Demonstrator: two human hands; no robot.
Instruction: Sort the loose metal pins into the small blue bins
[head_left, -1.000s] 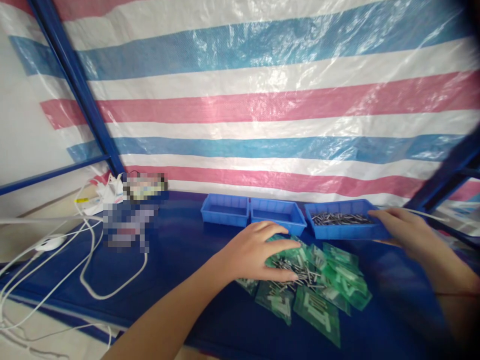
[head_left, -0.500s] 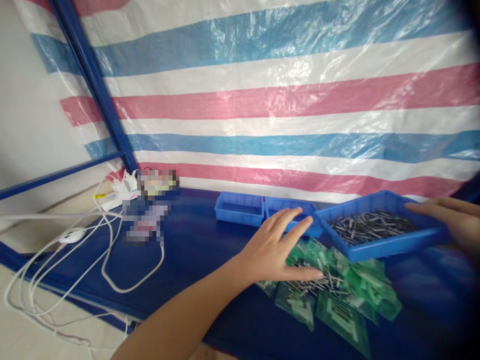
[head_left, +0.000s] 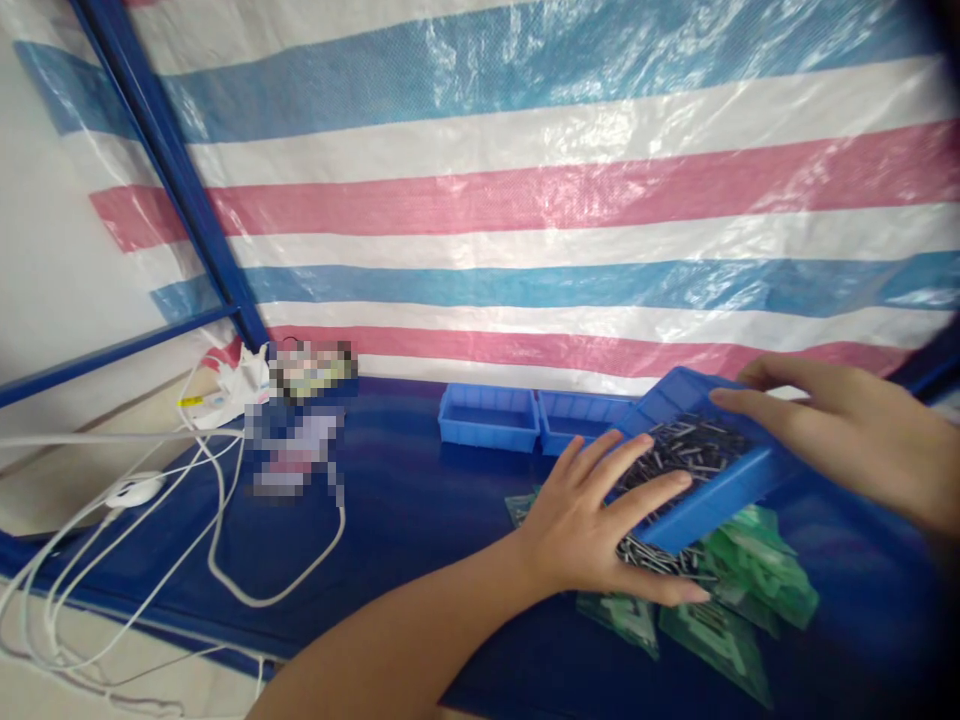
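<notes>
My right hand (head_left: 832, 435) grips the far rim of a blue plastic tray (head_left: 720, 495), which is lifted and tilted down to the left. Several small metal pins (head_left: 686, 450) fill the tray and slide toward its low edge. More pins (head_left: 660, 558) lie on a pile of green plastic packets (head_left: 739, 590) beneath it. My left hand (head_left: 600, 520) rests flat with fingers spread on that pile, against the tray's low corner.
Two empty blue trays (head_left: 489, 418) (head_left: 581, 412) stand side by side at the back of the blue table (head_left: 405, 500). White cables (head_left: 225, 560) loop over the table's left part, by a blurred-out object. A striped tarp hangs behind; a blue frame post stands left.
My right hand has lifted the tray of pins off the table, brought it left over the green packets and tilted it. My left hand has opened and stayed on the pile.
</notes>
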